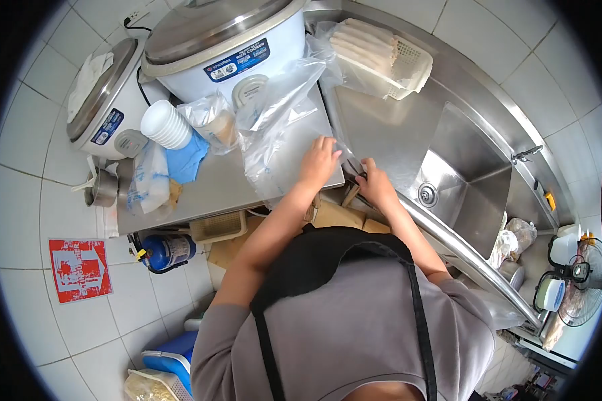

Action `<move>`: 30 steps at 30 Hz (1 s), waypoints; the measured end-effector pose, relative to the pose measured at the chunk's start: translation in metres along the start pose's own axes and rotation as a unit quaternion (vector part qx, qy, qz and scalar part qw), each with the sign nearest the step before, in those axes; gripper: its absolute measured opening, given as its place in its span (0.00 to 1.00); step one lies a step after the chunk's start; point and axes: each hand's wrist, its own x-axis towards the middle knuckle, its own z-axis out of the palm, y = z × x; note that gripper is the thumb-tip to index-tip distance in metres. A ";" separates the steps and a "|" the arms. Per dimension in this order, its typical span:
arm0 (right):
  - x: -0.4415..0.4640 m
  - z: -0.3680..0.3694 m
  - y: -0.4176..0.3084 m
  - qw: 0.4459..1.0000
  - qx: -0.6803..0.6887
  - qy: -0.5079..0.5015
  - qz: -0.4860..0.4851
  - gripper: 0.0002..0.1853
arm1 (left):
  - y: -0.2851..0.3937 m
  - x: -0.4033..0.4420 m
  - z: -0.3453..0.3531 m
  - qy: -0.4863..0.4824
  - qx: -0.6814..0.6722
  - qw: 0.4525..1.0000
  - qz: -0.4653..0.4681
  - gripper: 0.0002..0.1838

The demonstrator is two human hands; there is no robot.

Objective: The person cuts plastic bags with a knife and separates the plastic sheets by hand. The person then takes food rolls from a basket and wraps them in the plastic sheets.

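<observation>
My left hand [320, 162] is over the right edge of the steel table, its fingers closed on a strip of clear plastic [344, 152] that looks like part of a bag. Close by on the right, my right hand [376, 182] is closed at the gap between table and sink counter. Its fingertips pinch something dark and small that I cannot make out. To the left of my left hand, a large clear plastic bag [274, 127] lies crumpled over the steel table [224, 179].
Two rice cookers [224, 63] [104, 110] stand at the back left. Stacked white cups [166, 125] and a blue cloth [187, 158] are in front. A basket [408, 70] sits on the counter beside the sink [471, 177]. A fire extinguisher [170, 252] is below the table.
</observation>
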 end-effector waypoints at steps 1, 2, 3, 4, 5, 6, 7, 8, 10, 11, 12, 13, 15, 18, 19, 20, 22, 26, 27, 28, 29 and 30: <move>-0.003 -0.001 0.003 1.000 0.001 0.001 -0.005 0.19 | -0.004 -0.003 -0.004 -0.006 0.020 1.000 -0.001 0.11; -0.004 -0.001 0.005 1.000 0.002 0.002 -0.010 0.19 | -0.009 -0.006 -0.008 -0.013 0.039 0.999 0.010 0.11; -0.005 0.000 0.006 1.000 0.008 -0.012 0.001 0.19 | -0.012 -0.010 -0.015 -0.022 0.056 0.998 0.020 0.11; -0.006 0.003 0.005 1.000 0.014 -0.026 0.012 0.19 | -0.014 -0.013 -0.019 -0.032 0.074 0.996 0.031 0.11; -0.007 0.005 0.005 0.999 0.020 -0.039 0.021 0.19 | -0.014 -0.012 -0.022 -0.040 0.092 0.994 0.039 0.12; -0.008 0.007 0.005 0.999 0.026 -0.024 -0.003 0.19 | -0.012 -0.010 -0.026 -0.046 0.111 0.992 0.047 0.12; -0.009 0.009 0.005 0.999 0.031 -0.010 -0.028 0.18 | -0.009 -0.008 -0.028 -0.051 0.129 0.989 0.055 0.12; -0.008 0.011 0.004 0.998 0.036 0.004 -0.055 0.18 | -0.005 -0.006 -0.026 -0.047 0.090 0.993 0.058 0.12; -0.005 0.012 0.001 0.998 0.036 0.002 -0.052 0.18 | 0.007 -0.004 -0.015 -0.039 0.012 0.997 0.061 0.13; -0.004 0.011 0.001 0.998 0.036 0.001 -0.051 0.18 | 0.012 -0.003 -0.010 -0.036 0.008 0.998 0.050 0.13; -0.003 0.009 0.002 0.999 0.029 0.004 -0.044 0.19 | 0.014 -0.003 -0.004 -0.032 0.004 0.999 0.039 0.13; -0.003 0.008 0.004 0.999 0.023 0.007 -0.037 0.19 | 0.014 -0.003 0.000 -0.029 0.000 0.999 0.028 0.13; -0.003 0.004 0.006 0.999 0.022 0.015 -0.038 0.19 | 0.010 -0.004 0.003 -0.020 -0.006 0.999 0.041 0.14; -0.012 0.001 0.011 0.998 0.025 0.022 -0.048 0.19 | 0.006 -0.004 0.007 -0.002 -0.014 0.998 0.057 0.13; -0.013 0.001 0.011 0.999 0.017 0.019 -0.043 0.19 | 0.005 -0.004 0.008 0.005 -0.016 0.998 0.062 0.12; -0.013 0.001 0.012 0.999 0.009 0.018 -0.039 0.19 | 0.005 -0.004 0.009 0.008 -0.006 0.998 0.057 0.11; -0.014 -0.002 0.011 0.999 -0.003 0.011 -0.043 0.18 | 0.007 -0.003 0.012 0.013 0.014 0.999 0.049 0.09; -0.018 -0.009 0.008 0.998 -0.032 0.006 -0.050 0.19 | 0.007 -0.001 0.017 0.018 0.063 0.997 0.038 0.06; -0.019 -0.010 0.008 0.998 -0.040 0.000 -0.053 0.19 | 0.008 -0.001 0.017 0.019 0.074 0.996 0.040 0.06; -0.019 -0.011 0.007 0.997 -0.048 -0.005 -0.057 0.19 | 0.009 0.000 0.017 0.021 0.085 0.995 0.042 0.06; -0.019 -0.011 0.007 0.997 -0.056 -0.010 -0.060 0.19 | 0.010 0.001 0.017 0.026 0.088 0.994 0.055 0.06; -0.017 -0.010 0.008 0.996 -0.062 -0.003 -0.069 0.19 | 0.011 0.000 0.016 0.029 0.091 0.993 0.068 0.06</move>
